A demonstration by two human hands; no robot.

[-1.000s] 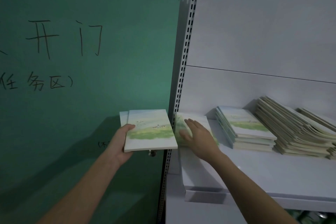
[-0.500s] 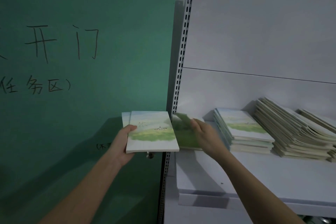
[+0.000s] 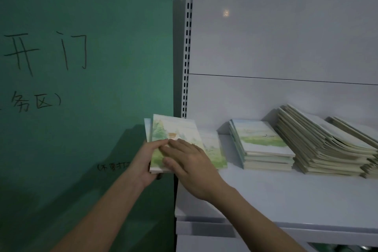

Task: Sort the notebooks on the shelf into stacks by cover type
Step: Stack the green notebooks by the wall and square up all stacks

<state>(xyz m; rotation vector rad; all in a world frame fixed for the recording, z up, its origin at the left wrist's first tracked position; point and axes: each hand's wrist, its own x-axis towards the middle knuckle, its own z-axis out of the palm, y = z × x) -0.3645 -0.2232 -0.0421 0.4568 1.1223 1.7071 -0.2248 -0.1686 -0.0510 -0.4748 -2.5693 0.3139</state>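
My left hand (image 3: pixel 146 161) holds a small pile of notebooks (image 3: pixel 173 131) from below, just left of the shelf's edge. The top cover shows a green tree and a pale sky. My right hand (image 3: pixel 188 161) lies flat on that top notebook, fingers straight. A single notebook (image 3: pixel 213 150) with a similar watercolour cover lies on the white shelf (image 3: pixel 286 200) beside the pile. Further right stands a neat stack (image 3: pixel 263 145) with a meadow cover, then a tall slanted heap of notebooks (image 3: pixel 323 145).
A green wall (image 3: pixel 81 88) with black handwritten characters fills the left half. The shelf's perforated upright (image 3: pixel 187 57) runs along its left edge. A white back panel rises behind the stacks. More notebooks (image 3: pixel 360 131) lean at the far right.
My right hand lifted a notebook off the shelf's left end and brought it onto the pile in my left hand. The tree cover now hides the meadow cover that was on top.
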